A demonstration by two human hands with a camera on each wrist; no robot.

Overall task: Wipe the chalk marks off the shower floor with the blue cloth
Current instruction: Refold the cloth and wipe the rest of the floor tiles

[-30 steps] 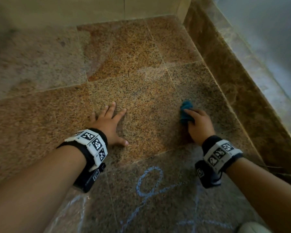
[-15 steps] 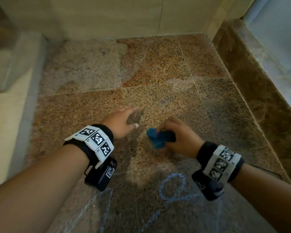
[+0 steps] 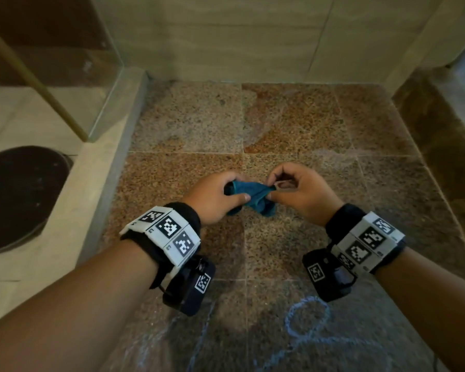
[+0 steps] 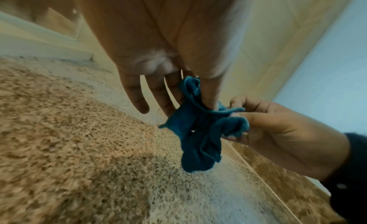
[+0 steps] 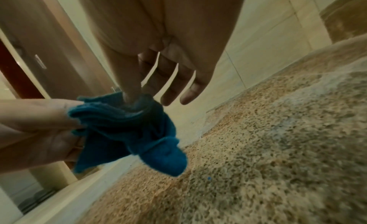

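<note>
The small blue cloth point(image 3: 253, 196) hangs crumpled in the air above the speckled granite shower floor point(image 3: 293, 122), held between both hands. My left hand point(image 3: 215, 196) pinches its left edge between thumb and forefinger; the other fingers hang straight in the left wrist view beside the blue cloth point(image 4: 200, 133). My right hand point(image 3: 298, 189) pinches the right edge, and the blue cloth point(image 5: 127, 130) sags below it. Blue chalk marks point(image 3: 306, 318), a loop and lines, lie on the floor tile nearest me, under my wrists. A faint pale smear point(image 3: 333, 157) shows further back.
A raised beige curb point(image 3: 113, 167) with a glass panel point(image 3: 65, 76) borders the floor on the left; a dark round mat point(image 3: 19, 194) lies beyond it. A brown marble ledge point(image 3: 446, 146) runs along the right. Tiled walls point(image 3: 226, 36) close the back.
My right hand lifted the cloth off the floor and brought it to the middle. My left hand left the floor and took hold of the cloth's other edge. The head view tilted up.
</note>
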